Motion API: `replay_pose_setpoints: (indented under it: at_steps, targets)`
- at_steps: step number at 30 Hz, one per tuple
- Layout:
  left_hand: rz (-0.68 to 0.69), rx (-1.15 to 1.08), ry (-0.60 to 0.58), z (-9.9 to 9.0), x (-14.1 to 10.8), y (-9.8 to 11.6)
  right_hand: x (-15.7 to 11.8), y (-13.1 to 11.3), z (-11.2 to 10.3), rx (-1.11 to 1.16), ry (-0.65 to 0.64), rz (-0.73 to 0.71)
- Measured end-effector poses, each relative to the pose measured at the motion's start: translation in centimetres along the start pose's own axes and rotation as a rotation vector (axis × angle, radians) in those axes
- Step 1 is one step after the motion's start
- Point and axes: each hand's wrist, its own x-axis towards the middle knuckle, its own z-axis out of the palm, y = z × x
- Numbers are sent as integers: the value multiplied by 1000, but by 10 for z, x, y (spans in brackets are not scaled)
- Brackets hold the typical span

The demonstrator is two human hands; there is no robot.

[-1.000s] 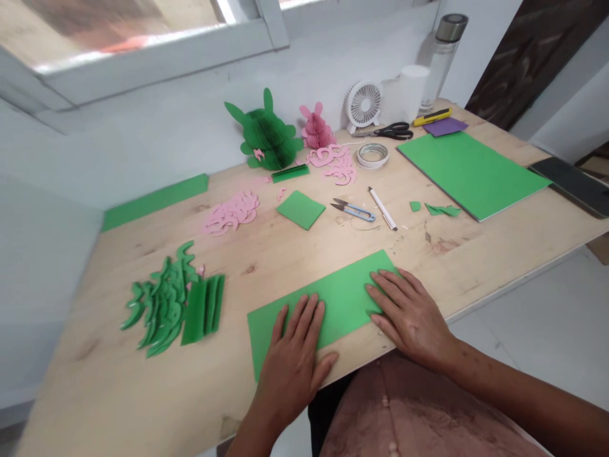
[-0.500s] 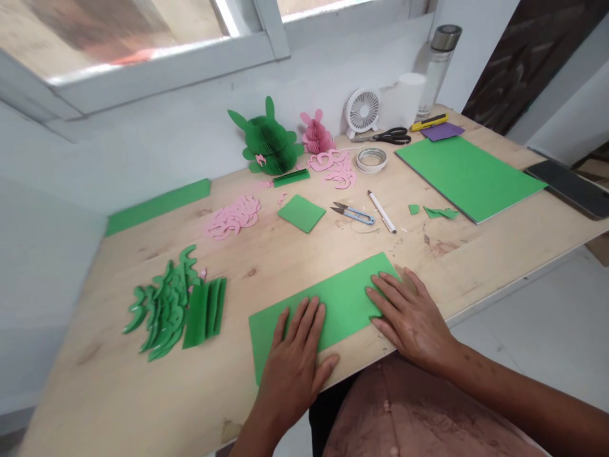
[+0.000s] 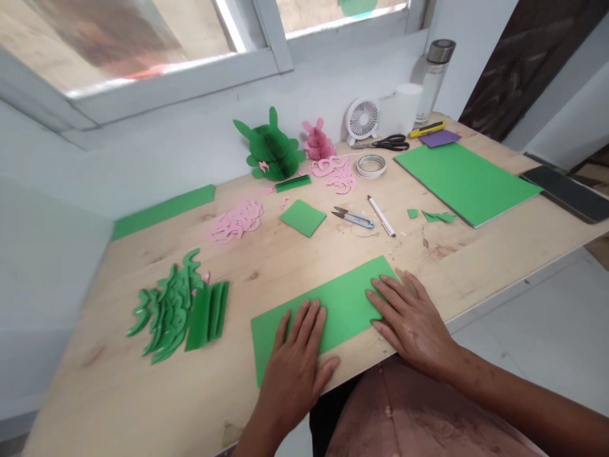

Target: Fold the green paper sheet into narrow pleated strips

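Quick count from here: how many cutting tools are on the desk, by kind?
Scissors: 1
Thread snips: 1
Utility knife: 1
Total: 3
Not counted: the white pen-like tool, as I cannot tell whether it cuts.

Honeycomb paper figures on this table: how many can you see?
2: a green honeycomb-paper turtle and, just to its right, a pink honeycomb-paper rabbit, both at the back of the wooden table, by the wall.

Left hand (image 3: 295, 374) — on the card sheet (image 3: 342, 295)
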Motion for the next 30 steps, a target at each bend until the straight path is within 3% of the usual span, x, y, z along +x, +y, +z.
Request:
replay_pose_setpoints:
  at_steps: [30]
  targets:
    - [-16, 9, -35, -2, 2, 2, 0, 12, -1, 8, -3, -41]
